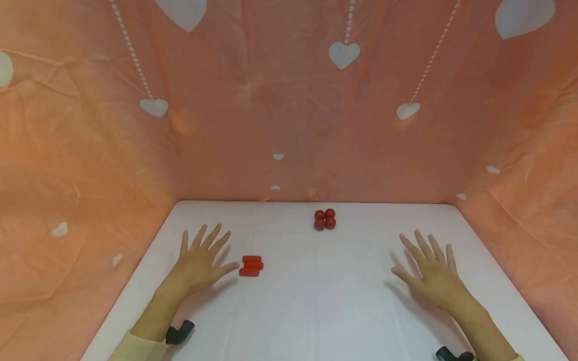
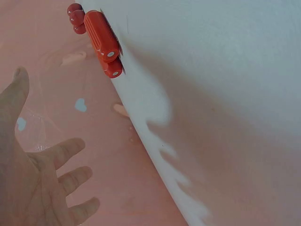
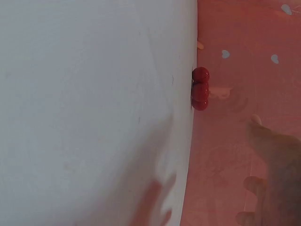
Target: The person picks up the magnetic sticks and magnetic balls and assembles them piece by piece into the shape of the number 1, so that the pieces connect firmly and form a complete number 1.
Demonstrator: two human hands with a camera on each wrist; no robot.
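My left hand (image 1: 197, 269) is held above the left part of the white table, fingers spread and nothing in them. Its thumb tip overlaps the edge of three red ridged cylinders (image 1: 252, 265) in the head view; they lie side by side. In the left wrist view the cylinders (image 2: 99, 35) show a small pale dot on their ends, and the thumb is apart from them. Over the right side hovers my right hand (image 1: 437, 282), also spread and holding nothing. Several shiny dark red balls (image 1: 330, 223) sit grouped near the table's back edge, between the hands and farther away.
A white table (image 1: 316, 306) spans the space below both hands. Orange-pink cloth (image 1: 293, 115) printed with white hearts hangs behind it and along both sides. Each wrist carries a black device (image 1: 179, 332). Shadows of the hands fall on the tabletop.
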